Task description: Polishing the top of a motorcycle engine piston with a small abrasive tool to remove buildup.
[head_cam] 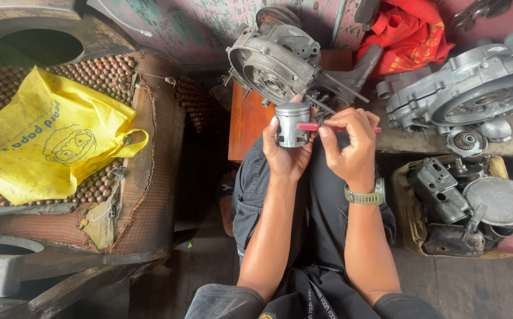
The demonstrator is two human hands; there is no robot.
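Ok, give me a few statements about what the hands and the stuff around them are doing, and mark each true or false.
1. The left hand holds a metal piston. True.
2. The right hand holds a blue hammer. False: it holds a thin red-handled tool against the piston.
3. A yellow bag lies on the beaded seat. True.
4. The watch is on the left wrist. False: it is on the right.
5. A red cloth lies at the top. True.

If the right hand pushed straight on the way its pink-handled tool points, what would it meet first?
The right hand aims the pink-handled tool leftward at the metal piston held upright in the left hand. The piston's side comes first; the tip already appears to touch it, though depth is unclear.
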